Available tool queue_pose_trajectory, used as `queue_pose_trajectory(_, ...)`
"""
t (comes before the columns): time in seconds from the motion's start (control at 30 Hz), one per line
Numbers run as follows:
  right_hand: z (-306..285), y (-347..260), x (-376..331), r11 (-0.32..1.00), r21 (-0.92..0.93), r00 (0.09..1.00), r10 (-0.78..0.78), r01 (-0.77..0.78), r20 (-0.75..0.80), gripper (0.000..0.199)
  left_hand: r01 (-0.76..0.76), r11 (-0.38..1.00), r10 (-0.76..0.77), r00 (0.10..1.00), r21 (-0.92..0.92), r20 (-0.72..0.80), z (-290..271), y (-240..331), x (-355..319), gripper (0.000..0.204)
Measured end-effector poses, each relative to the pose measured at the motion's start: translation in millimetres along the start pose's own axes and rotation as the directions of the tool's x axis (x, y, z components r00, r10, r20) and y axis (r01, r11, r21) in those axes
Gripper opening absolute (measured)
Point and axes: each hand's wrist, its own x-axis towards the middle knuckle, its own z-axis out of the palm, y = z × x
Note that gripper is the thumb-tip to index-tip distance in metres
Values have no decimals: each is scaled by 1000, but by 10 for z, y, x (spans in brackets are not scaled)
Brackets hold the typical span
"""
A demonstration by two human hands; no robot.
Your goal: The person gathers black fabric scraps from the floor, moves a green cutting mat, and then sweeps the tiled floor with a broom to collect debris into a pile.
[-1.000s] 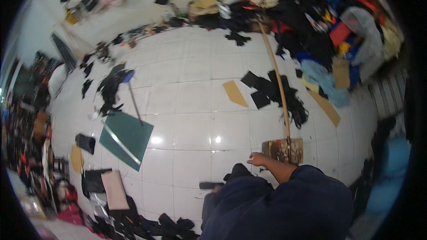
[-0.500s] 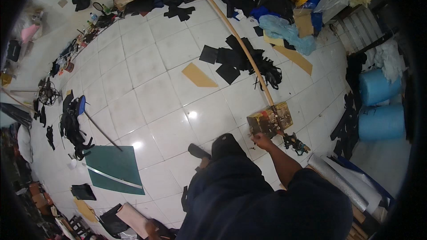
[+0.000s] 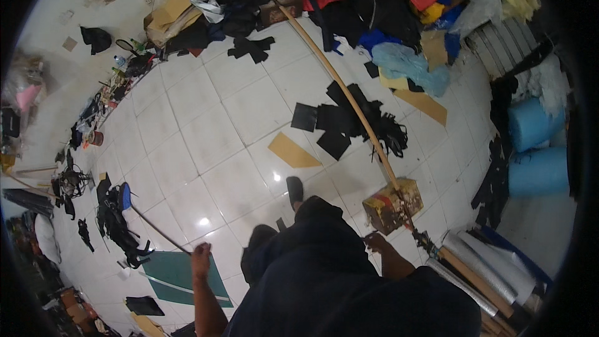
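Note:
My left hand (image 3: 200,257) hangs over the corner of a green cutting mat (image 3: 163,265), its fingers curled. The tip of the thin dark handle (image 3: 159,229) of a blue-headed broom-like tool meets the hand in view; whether the hand touches it I cannot tell. My right hand (image 3: 375,242) is at my right side with its fingers loosely apart, seemingly holding nothing. Just beyond it stands a worn yellow-brown box (image 3: 394,205), and a long wooden pole (image 3: 340,84) runs from it to the far clutter. A metal ruler (image 3: 181,289) lies on the mat.
Black cut pieces (image 3: 334,145) and a tan sheet (image 3: 293,151) lie on the tiles ahead. Fabric piles (image 3: 355,9) line the far side. Blue cylinders (image 3: 536,171) and silvery rolls (image 3: 483,268) stand at the right. Tangled black straps (image 3: 115,231) lie at the left.
My left hand has come into view over the mat. My right arm has drawn back beside my body. My feet have shifted in a step, and the view has moved.

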Motion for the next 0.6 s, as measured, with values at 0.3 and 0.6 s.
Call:
queue_pose_trajectory(0.3,-1382,-4264,415,874,114,809,-379,473,-450,39,525,851,-518,835,12,184,-243,-353,903,36)
queue_pose_trajectory(0.6,-1182,-6037,1261,851,-272,829,-510,449,-229,37,170,979,-183,976,108,121,-695,1818,3931,41)
